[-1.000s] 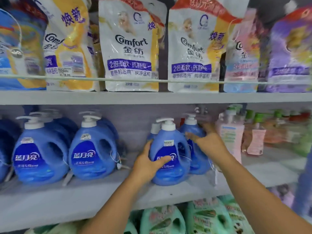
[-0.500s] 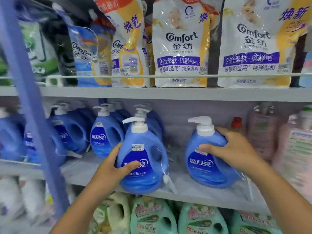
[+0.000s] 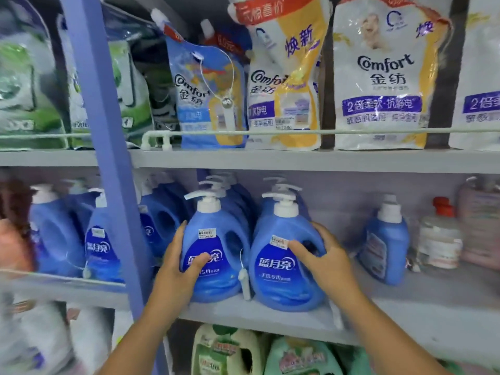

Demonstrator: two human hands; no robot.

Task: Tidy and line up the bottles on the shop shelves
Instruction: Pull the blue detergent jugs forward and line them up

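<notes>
Two blue pump bottles stand side by side at the front of the middle shelf (image 3: 405, 318). My left hand (image 3: 181, 263) grips the left blue bottle (image 3: 216, 247) from its left side, thumb across the label. My right hand (image 3: 322, 255) holds the right blue bottle (image 3: 281, 277) by its handle side, thumb on the price sticker. More blue pump bottles stand in rows behind these two and further left (image 3: 159, 220). A smaller blue bottle (image 3: 384, 244) stands alone to the right, turned sideways.
A blue upright post (image 3: 108, 163) splits the shelving left of my hands. Comfort refill pouches (image 3: 378, 77) fill the shelf above behind a rail. A red-capped white bottle (image 3: 439, 239) and pink bottles stand at right. Green bottles (image 3: 297, 358) fill the shelf below.
Both bottles have slid left along the shelf in my hands and now stand close together. The view has shifted left too, and the blue post now shows nearer the centre.
</notes>
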